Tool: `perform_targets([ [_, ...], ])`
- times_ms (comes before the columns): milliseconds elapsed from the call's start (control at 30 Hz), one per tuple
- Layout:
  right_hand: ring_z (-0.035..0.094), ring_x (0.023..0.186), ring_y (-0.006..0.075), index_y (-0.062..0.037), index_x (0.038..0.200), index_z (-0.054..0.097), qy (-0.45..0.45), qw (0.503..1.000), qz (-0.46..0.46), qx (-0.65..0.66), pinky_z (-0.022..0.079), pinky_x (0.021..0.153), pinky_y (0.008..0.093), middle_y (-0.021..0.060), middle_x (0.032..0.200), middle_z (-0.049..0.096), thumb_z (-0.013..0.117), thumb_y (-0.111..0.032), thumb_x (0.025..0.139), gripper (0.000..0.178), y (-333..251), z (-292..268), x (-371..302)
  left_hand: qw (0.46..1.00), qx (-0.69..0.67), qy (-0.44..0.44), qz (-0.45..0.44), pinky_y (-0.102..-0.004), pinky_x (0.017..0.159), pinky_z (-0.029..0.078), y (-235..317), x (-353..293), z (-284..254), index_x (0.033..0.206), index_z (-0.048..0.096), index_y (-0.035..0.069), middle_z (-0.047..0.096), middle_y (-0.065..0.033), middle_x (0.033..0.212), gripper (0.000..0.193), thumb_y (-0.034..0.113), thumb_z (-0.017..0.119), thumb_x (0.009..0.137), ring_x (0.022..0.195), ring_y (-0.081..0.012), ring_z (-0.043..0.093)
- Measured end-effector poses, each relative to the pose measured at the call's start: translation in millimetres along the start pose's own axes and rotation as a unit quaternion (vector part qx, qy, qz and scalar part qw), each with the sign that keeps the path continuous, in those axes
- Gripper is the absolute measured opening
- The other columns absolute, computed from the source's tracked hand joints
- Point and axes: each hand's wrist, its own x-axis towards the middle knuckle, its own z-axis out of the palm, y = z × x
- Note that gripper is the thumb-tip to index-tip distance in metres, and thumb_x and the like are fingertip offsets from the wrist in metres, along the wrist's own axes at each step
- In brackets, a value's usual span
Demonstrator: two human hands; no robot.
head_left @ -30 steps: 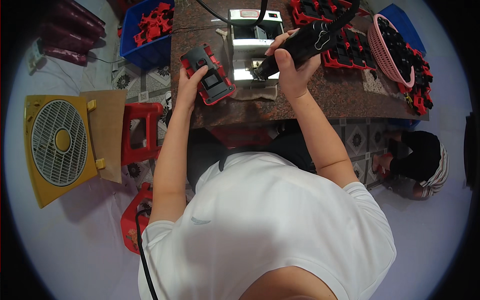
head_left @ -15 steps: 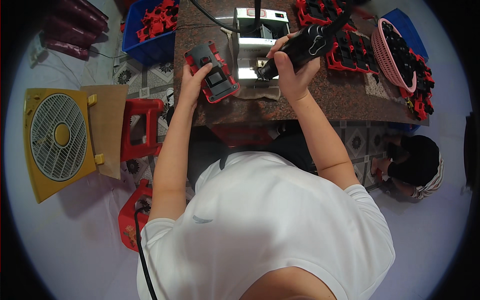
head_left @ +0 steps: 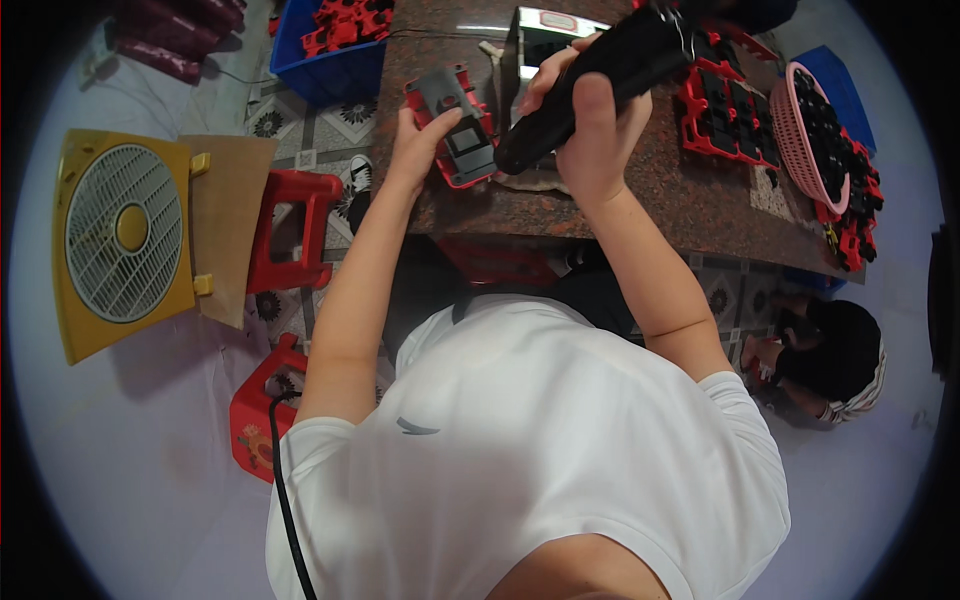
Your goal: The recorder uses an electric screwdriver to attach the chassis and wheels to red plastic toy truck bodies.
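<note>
My left hand (head_left: pixel 424 145) is closed on the left side of a red and black plastic housing (head_left: pixel 466 146), with the thumb lying across its face. The housing is tilted just above the table's near edge. In my right hand (head_left: pixel 598 140) is a thick black electric screwdriver (head_left: pixel 552 120), my fingers wrapped round its body. Its nose points down and left at the lower right corner of the housing; whether it touches cannot be made out. Behind my right hand stands a metal box-like machine (head_left: pixel 512 60), partly hidden by the screwdriver, on a cloth (head_left: pixel 535 183).
Red and black housings (head_left: pixel 728 120) lie in rows at the right, beside a pink basket (head_left: pixel 812 140) of black parts. A blue bin (head_left: pixel 330 75) of red parts stands left. A yellow fan (head_left: pixel 128 230) and red stools (head_left: pixel 295 230) are farther left; another person (head_left: pixel 835 350) is at right.
The screwdriver has moved from the metal machine down and left to the housing. Part of the apparent shift of the whole scene comes from my head turning.
</note>
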Motion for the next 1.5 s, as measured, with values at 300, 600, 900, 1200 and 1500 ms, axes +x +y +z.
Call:
perform_targets([
  [300,0.058,0.067,0.0172,-0.0002,0.11,0.04,-0.054,0.996,-0.066,-0.028,0.05,0.061,0.0291,0.0119,0.079,0.056,0.065,-0.036,0.082,0.052,16.0,29.5,-15.6,1.0,-0.014,-0.011,0.008,-0.0315,0.087,0.044,3.0,-1.7,-0.6,0.114,0.042,0.0,0.058,-0.011,0.108,0.054,0.019,0.073,0.075,0.098,-0.0174,0.057],
  [600,0.057,0.068,0.0168,0.0007,0.111,0.041,-0.082,0.995,-0.05,-0.027,0.049,0.063,0.0284,0.0121,0.081,0.056,0.066,-0.026,0.082,0.046,20.6,43.3,-22.1,0.997,-0.059,-0.015,0.056,-0.0309,0.087,0.044,0.2,-1.1,1.0,0.115,0.044,0.001,0.059,-0.0083,0.105,0.048,0.014,0.07,0.076,0.098,-0.0156,0.056],
  [900,0.06,0.071,0.014,-0.0004,0.103,0.051,-0.109,0.988,0.002,-0.112,0.049,0.066,0.0249,0.007,0.086,0.063,0.081,-0.016,0.064,0.052,25.4,62.4,-16.3,0.999,0.039,0.018,0.012,-0.0265,0.075,0.047,17.9,-8.5,7.8,0.106,0.042,-0.001,0.056,-0.0083,0.098,0.061,0.045,0.069,0.078,0.086,-0.0128,0.056],
  [1200,0.059,0.07,0.0121,-0.0001,0.101,0.051,-0.112,0.986,-0.004,-0.125,0.048,0.066,0.0244,0.0057,0.082,0.062,0.082,-0.016,0.064,0.051,23.6,60.9,-14.1,0.998,0.049,0.003,0.026,-0.0276,0.075,0.047,11.0,-6.6,-0.2,0.111,0.042,0.0,0.057,-0.0097,0.103,0.058,0.039,0.07,0.077,0.089,-0.0134,0.057],
  [1500,0.058,0.06,0.0111,0.0007,0.094,0.05,-0.08,0.993,-0.072,0.057,0.046,0.055,0.0217,0.0049,0.069,0.06,0.07,-0.018,0.081,0.03,-8.4,42.9,22.0,1.0,-0.016,-0.019,0.012,-0.0302,0.087,0.045,-0.9,-1.6,-4.0,0.119,0.04,-0.001,0.057,-0.0115,0.111,0.059,0.021,0.073,0.075,0.1,-0.0184,0.056],
])
